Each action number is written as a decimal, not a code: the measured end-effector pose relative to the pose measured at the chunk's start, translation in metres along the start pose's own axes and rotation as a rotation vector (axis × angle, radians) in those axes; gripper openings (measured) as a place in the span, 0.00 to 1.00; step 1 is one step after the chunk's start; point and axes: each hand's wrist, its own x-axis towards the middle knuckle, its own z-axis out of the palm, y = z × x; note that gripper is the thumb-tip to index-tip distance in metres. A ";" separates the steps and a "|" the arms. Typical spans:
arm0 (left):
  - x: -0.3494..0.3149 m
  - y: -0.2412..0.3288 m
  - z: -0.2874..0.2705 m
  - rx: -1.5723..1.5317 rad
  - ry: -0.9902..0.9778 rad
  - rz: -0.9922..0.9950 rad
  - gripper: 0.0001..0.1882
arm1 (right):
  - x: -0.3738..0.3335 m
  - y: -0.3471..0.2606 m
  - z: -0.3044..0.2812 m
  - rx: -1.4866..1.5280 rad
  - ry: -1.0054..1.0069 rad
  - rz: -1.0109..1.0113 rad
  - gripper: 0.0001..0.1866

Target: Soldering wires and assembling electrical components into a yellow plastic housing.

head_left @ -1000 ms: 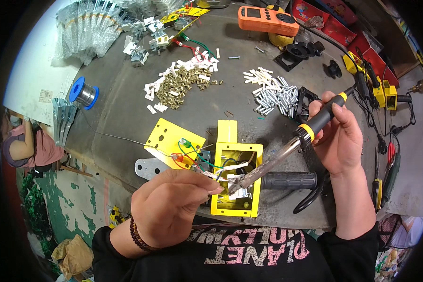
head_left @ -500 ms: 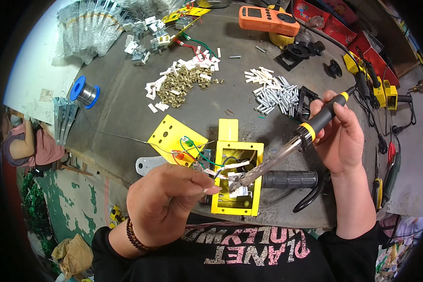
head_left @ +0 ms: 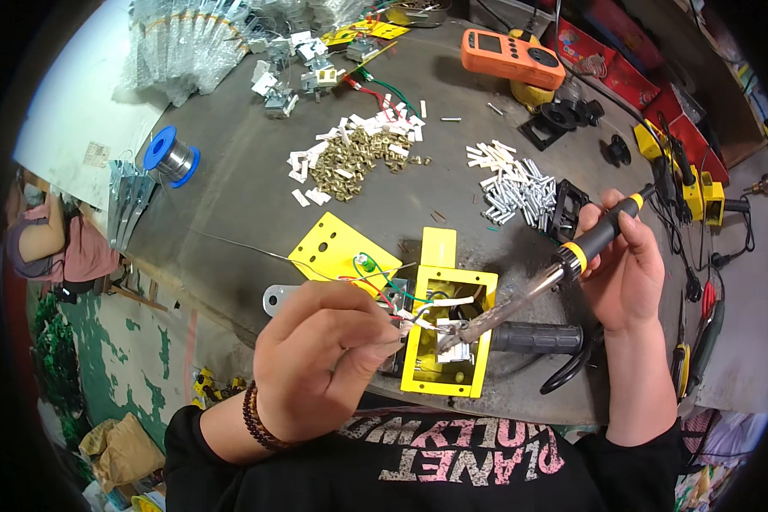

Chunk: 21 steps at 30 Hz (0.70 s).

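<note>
My right hand (head_left: 627, 269) is closed around the black and yellow handle of a soldering iron (head_left: 602, 235). Its brown, worn shaft slants down to the left, with the tip over a white part (head_left: 454, 340) inside a yellow metal box (head_left: 478, 373). At the box's left rim, my left hand (head_left: 324, 354) pinches a thin wire beside white-sleeved wires (head_left: 435, 303); its far end is hidden by the fingers. Behind that hand, a yellow plate with holes (head_left: 326, 245) carries red and green wires. A black ribbed grip (head_left: 539, 336) sticks out from the box's right side.
A solder spool (head_left: 172, 160) stands at left. Farther back lie brass-coloured fittings (head_left: 350, 162), white sleeves, screws (head_left: 520, 192) and an orange meter (head_left: 512, 58). Black plastic parts (head_left: 563, 119) and cables sit at right. Another person (head_left: 81, 247) shows at far left.
The whole view has shifted, so the bench things appear farther right. Both hands keep their holds, and the iron's tip stays over the white part in the box.
</note>
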 end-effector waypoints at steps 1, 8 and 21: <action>-0.002 -0.001 0.001 -0.017 -0.005 -0.014 0.08 | 0.000 0.000 0.000 -0.005 -0.009 0.001 0.13; -0.002 0.003 0.001 -0.117 -0.012 -0.096 0.12 | 0.000 0.001 0.002 -0.016 0.031 -0.011 0.14; 0.004 0.002 0.009 0.051 0.050 0.079 0.14 | 0.001 0.000 0.001 0.001 -0.011 -0.013 0.14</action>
